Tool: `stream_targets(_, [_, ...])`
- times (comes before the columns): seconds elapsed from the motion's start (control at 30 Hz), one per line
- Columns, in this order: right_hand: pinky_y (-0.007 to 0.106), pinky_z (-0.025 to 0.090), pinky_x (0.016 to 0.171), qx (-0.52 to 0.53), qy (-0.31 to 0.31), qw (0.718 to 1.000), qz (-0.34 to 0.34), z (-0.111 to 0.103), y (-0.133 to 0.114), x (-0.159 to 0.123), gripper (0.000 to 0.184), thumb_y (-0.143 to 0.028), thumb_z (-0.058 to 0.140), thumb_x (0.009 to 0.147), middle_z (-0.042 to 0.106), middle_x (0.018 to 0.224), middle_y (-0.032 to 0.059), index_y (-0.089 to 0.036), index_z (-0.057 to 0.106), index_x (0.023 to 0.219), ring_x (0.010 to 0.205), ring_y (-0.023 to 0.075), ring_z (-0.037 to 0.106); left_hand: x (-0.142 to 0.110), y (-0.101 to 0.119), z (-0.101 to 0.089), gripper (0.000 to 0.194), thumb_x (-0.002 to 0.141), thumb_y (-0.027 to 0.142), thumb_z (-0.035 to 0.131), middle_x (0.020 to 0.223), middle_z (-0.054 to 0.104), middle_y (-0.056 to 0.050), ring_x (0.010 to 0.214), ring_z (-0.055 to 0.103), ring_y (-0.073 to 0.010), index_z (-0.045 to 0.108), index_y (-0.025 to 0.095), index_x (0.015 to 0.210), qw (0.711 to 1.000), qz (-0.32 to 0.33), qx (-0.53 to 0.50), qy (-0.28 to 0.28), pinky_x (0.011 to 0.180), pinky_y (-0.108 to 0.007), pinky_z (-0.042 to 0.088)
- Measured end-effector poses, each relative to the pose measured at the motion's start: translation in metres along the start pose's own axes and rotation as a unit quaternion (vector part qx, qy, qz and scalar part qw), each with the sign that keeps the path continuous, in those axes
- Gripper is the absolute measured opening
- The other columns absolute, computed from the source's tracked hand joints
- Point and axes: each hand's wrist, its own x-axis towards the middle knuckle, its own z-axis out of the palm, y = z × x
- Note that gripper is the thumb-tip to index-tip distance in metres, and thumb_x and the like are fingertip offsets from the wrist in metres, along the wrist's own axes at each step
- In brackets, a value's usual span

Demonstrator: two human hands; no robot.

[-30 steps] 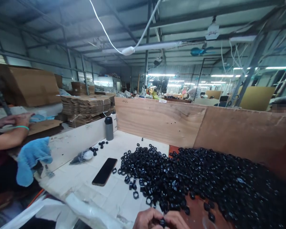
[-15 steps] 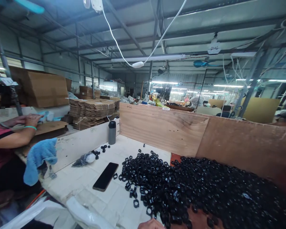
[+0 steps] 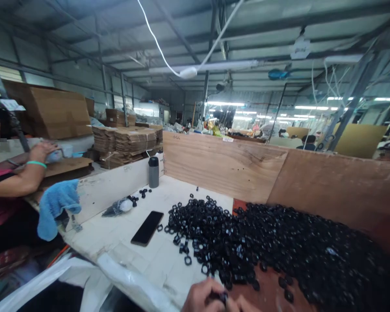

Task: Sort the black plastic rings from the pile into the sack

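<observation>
- pinching a small black piece point(image 3: 224, 297): left hand point(image 3: 201, 296) is curling thumb and fingers around it, low at the edge of view.
- right hand point(image 3: 243, 304) is meeting it from the other side, blurred and partly cut off; cannot tell whether its fingers are gripping.
- piece is sitting between the two hands; its long axis is not showing clearly.
- heap of black rings point(image 3: 214, 229) is lying just ahead, its long axis running off to the right; right hand is sitting on the side of the bulk.
- phone point(image 3: 147, 228) is lying ahead and left, slanted, well apart from the hands.
- plywood board point(image 3: 221, 162) is bearing handwritten marks point(image 3: 176, 137), not surely readable; a white label point(image 3: 228, 139) is sitting along its top, too small to read.
</observation>
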Motion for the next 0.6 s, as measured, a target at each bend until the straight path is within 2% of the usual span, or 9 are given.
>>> stream_targets(0.03, [0.033, 0.057, 0.057, 0.003, -0.02, 1.0, 0.013, 0.01, -0.008, -0.011, 0.019, -0.048, 0.069, 0.083, 0.072, 0.097, 0.0029, -0.033, 0.073, 0.093, 0.089, 0.0292, 0.068, -0.003, 0.01, -0.002, 0.013, 0.081, 0.031, 0.066, 0.084, 0.072, -0.003, 0.081, 0.067, -0.0199, 0.073, 0.026, 0.09, 1.0, -0.009, -0.006, -0.005, 0.074, -0.028, 0.053])
stream_targets(0.13, [0.034, 0.057, 0.077, 0.04, -0.095, 0.994, 0.044, 0.025, -0.026, -0.037, 0.027, -0.042, 0.054, 0.091, 0.072, 0.091, 0.0072, -0.023, 0.072, 0.098, 0.085, 0.0256, 0.069, -0.005, 0.03, -0.005, 0.017, 0.085, 0.023, 0.061, 0.092, 0.071, -0.004, 0.088, 0.066, -0.0177, 0.071, 0.019, 0.098, 1.0, 0.0, -0.012, -0.011, 0.084, -0.028, 0.051])
stream_targets(0.17, [0.033, 0.055, 0.076, 0.055, -0.11, 0.991, 0.054, 0.026, -0.029, -0.04, 0.028, -0.041, 0.053, 0.092, 0.071, 0.086, 0.0078, -0.021, 0.072, 0.094, 0.081, 0.0239, 0.068, -0.004, 0.031, -0.005, 0.018, 0.085, 0.022, 0.062, 0.094, 0.071, -0.004, 0.089, 0.066, -0.0176, 0.071, 0.018, 0.1, 1.0, 0.01, -0.013, -0.012, 0.085, -0.029, 0.051])
stream_targets(0.3, [0.023, 0.047, 0.055, 0.087, -0.133, 0.976, 0.151, 0.026, -0.034, -0.042, 0.028, -0.043, 0.054, 0.092, 0.063, 0.068, 0.0017, -0.018, 0.065, 0.093, 0.056, 0.0153, 0.058, -0.004, 0.024, -0.001, 0.019, 0.088, 0.017, 0.06, 0.099, 0.071, -0.006, 0.093, 0.067, -0.0169, 0.068, 0.017, 0.105, 0.996, 0.082, 0.007, -0.021, 0.087, -0.029, 0.052])
stream_targets(0.43, [0.021, 0.038, 0.047, 0.107, -0.137, 0.955, 0.242, 0.03, -0.045, -0.049, 0.037, -0.051, 0.05, 0.094, 0.051, 0.055, -0.0042, -0.019, 0.058, 0.077, 0.047, 0.0115, 0.046, -0.014, 0.017, 0.004, 0.023, 0.091, 0.012, 0.053, 0.108, 0.069, -0.01, 0.106, 0.065, -0.0182, 0.064, 0.016, 0.11, 0.984, 0.165, 0.055, 0.026, 0.095, -0.033, 0.052])
stream_targets(0.5, [0.021, 0.035, 0.047, 0.115, -0.141, 0.945, 0.273, 0.032, -0.053, -0.054, 0.041, -0.053, 0.049, 0.093, 0.047, 0.052, -0.0049, -0.02, 0.053, 0.07, 0.046, 0.0112, 0.044, -0.021, 0.02, 0.004, 0.022, 0.091, 0.012, 0.054, 0.107, 0.07, -0.01, 0.105, 0.066, -0.0185, 0.064, 0.016, 0.11, 0.986, 0.154, 0.054, 0.042, 0.095, -0.033, 0.052])
stream_targets(0.6, [0.021, 0.032, 0.046, 0.148, -0.158, 0.93, 0.297, 0.028, -0.062, -0.059, 0.038, -0.054, 0.054, 0.09, 0.045, 0.051, -0.0063, -0.02, 0.053, 0.073, 0.046, 0.011, 0.043, -0.031, 0.035, -0.002, 0.019, 0.089, 0.016, 0.059, 0.102, 0.071, -0.008, 0.097, 0.067, -0.018, 0.067, 0.016, 0.106, 0.996, 0.081, 0.025, 0.032, 0.091, -0.031, 0.053])
